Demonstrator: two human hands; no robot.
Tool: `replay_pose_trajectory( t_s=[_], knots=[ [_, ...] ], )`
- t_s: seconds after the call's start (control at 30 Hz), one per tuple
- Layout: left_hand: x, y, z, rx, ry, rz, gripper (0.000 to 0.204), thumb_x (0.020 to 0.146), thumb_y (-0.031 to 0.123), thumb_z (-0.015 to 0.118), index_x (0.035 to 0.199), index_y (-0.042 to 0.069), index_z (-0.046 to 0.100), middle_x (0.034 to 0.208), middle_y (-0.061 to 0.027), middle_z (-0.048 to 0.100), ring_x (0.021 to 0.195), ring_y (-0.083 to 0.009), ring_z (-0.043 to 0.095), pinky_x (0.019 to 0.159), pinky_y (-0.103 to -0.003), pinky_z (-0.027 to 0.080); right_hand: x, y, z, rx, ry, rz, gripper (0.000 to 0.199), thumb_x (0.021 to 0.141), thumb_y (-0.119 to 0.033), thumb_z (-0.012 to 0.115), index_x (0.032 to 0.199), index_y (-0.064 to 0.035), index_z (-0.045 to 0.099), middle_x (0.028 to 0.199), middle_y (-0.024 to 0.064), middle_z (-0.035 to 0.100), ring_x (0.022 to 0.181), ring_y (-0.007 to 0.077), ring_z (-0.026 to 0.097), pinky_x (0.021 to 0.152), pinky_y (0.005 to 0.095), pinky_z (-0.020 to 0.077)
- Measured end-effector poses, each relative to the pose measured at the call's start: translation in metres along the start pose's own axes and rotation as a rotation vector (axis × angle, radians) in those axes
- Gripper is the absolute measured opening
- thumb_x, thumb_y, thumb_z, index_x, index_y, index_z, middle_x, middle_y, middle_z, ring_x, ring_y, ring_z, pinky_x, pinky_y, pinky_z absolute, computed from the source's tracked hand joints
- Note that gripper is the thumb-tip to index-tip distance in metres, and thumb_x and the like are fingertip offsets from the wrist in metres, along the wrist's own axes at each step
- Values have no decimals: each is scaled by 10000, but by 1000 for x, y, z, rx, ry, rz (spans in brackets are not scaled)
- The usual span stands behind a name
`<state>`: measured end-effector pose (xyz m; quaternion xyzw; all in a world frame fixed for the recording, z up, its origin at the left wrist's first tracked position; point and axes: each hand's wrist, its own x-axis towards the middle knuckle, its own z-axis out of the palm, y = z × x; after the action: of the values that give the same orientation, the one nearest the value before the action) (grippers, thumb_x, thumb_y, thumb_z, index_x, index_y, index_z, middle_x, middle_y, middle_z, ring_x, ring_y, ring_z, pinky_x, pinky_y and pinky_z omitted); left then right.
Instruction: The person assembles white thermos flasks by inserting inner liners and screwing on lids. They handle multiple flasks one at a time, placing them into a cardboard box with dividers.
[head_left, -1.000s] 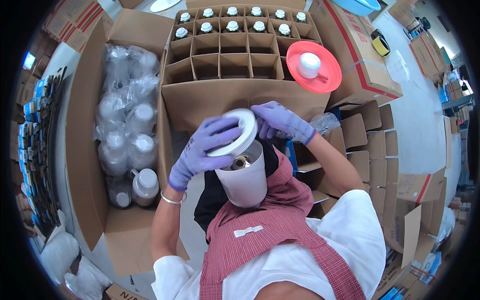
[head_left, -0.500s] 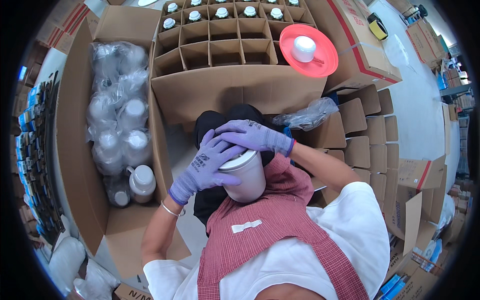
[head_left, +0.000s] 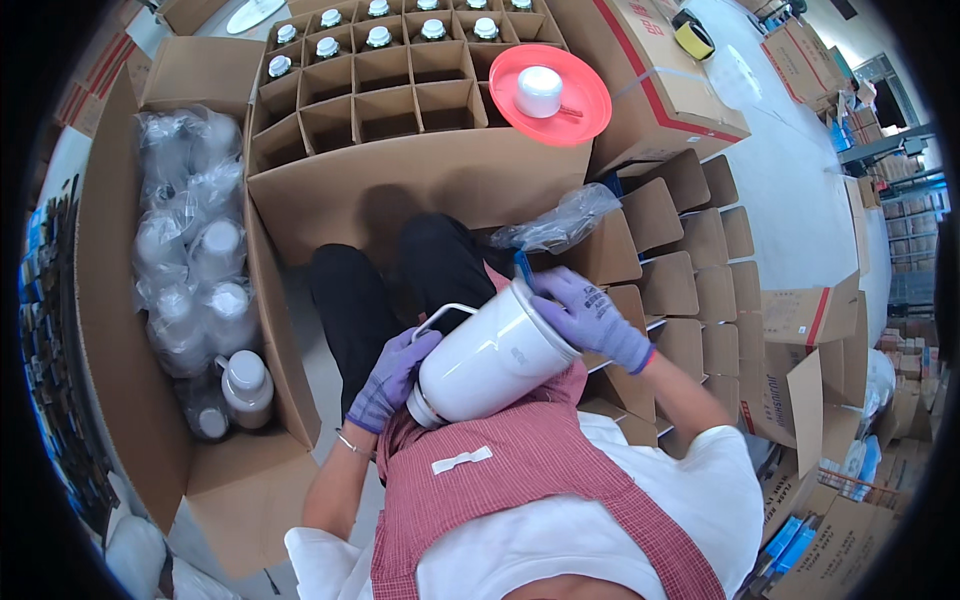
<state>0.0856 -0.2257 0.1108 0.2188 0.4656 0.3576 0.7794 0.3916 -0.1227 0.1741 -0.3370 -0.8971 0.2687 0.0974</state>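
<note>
A white plastic jug (head_left: 487, 357) with a wire handle lies tilted on its side in my lap, bottom end up and to the right. My left hand (head_left: 392, 377), in a purple glove, grips it near the lid end. Gloved too, my right hand (head_left: 587, 315) presses on the jug's upper end and holds a small blue thing against it. Just above my right hand lies a crumpled clear plastic bag (head_left: 553, 222).
Ahead stands a divided carton (head_left: 400, 170) with capped jugs in its far cells. A red lid (head_left: 549, 96) with a white cap sits on a closed box. At left an open carton (head_left: 120, 300) holds bagged jugs. Empty divider cells (head_left: 700, 280) are at right.
The jug has gone from upright with my hands on its lid to tilted sideways in my lap. My left hand slid to the lid end, my right to the other end.
</note>
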Motion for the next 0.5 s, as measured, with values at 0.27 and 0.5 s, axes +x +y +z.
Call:
replay_pose_trajectory(
  t_s=[0.27,0.5],
  knots=[
    [-23,64,32,835,170,782,313,890,96,591,1179,14,679,1228,-132,674,1090,-187,660,937,-307,510,46,0,64,1425,218,409,413,1046,-224,379,1402,-25,440,1310,121,507,1217,186,495,1074,318,376],
    [-33,66,25,632,300,562,292,953,144,543,1164,40,715,1030,-114,750,925,-190,715,834,-287,544,43,-34,14,1130,158,202,557,1001,-331,471,1465,-37,381,1373,123,447,1286,209,442,1119,332,322]
  ],
)
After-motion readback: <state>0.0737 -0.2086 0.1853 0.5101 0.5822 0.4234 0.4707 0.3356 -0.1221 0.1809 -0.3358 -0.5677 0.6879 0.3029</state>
